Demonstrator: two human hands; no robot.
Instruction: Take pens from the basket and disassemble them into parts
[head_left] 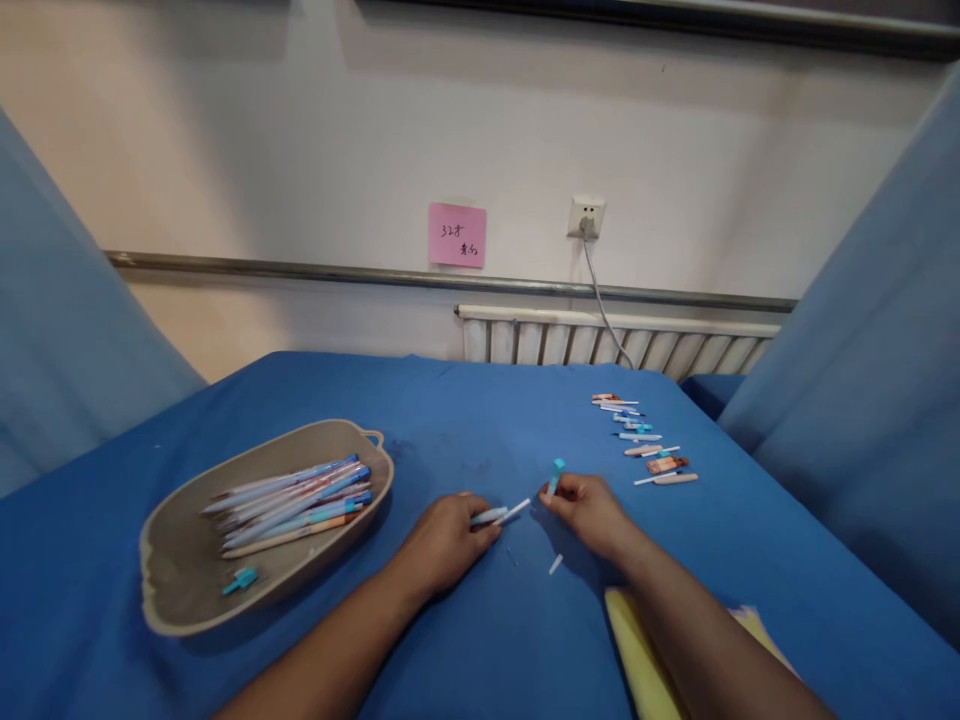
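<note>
My left hand [448, 545] rests low over the blue cloth, fingers closed around a light-coloured pen barrel [487, 516]. A thin white tube [515, 511], like a refill, angles out beside the barrel's end toward the right; whether it sits inside cannot be told. My right hand [591, 512] pinches a teal pen cap with a clip [556, 474], which stands up above the fingertips. On the cloth between the hands lie a small thin spring-like piece [512, 557] and a short white piece [556, 564].
At left, a beige tray [169, 600] holds several pens [300, 500] and a teal clip piece [240, 581]. Disassembled pen parts [637, 437] lie in a column at right. A yellow item [637, 650] is under my right forearm. Blue curtains [847, 380] hang at both sides.
</note>
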